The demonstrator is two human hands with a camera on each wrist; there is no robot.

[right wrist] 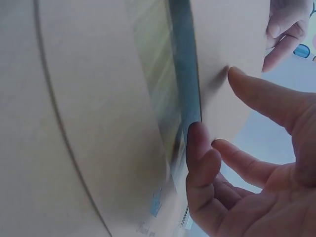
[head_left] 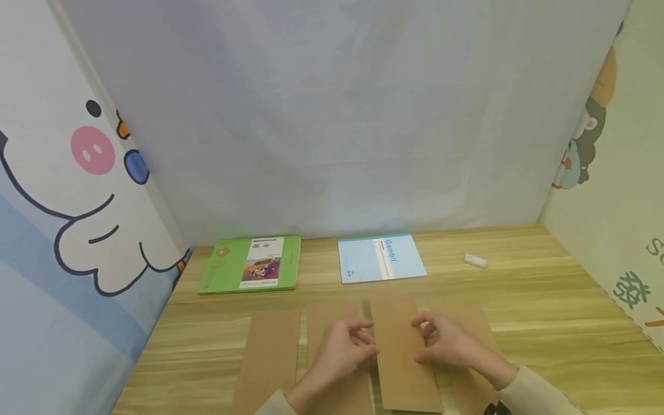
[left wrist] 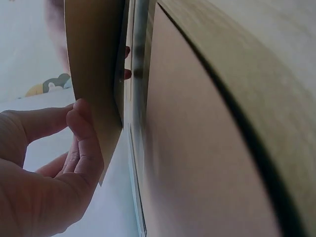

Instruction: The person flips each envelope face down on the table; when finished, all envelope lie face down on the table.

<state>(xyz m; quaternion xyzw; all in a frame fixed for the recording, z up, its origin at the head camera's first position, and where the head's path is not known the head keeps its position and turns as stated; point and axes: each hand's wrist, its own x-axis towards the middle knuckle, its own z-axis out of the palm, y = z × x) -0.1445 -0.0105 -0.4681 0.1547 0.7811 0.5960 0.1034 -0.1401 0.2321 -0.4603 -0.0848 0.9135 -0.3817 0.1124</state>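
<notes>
A brown rectangular card (head_left: 404,351) is held slightly above the table, between the two hands. My left hand (head_left: 344,351) pinches its left long edge; in the left wrist view the thumb and fingers of that hand (left wrist: 54,168) meet at the edge of the card (left wrist: 94,54). My right hand (head_left: 453,343) grips the opposite edge, and in the right wrist view its fingers (right wrist: 200,153) reach under the card (right wrist: 227,34). Flat brown cards lie beside it: one under my left forearm (head_left: 332,317), one further left (head_left: 270,351), one under my right hand (head_left: 461,311).
Along the back of the wooden table (head_left: 544,323) lie a green book (head_left: 223,265), a light blue notebook (head_left: 358,262) and a small white block (head_left: 475,261). A pale curtain (head_left: 332,115) hangs behind, with printed cloth at both sides.
</notes>
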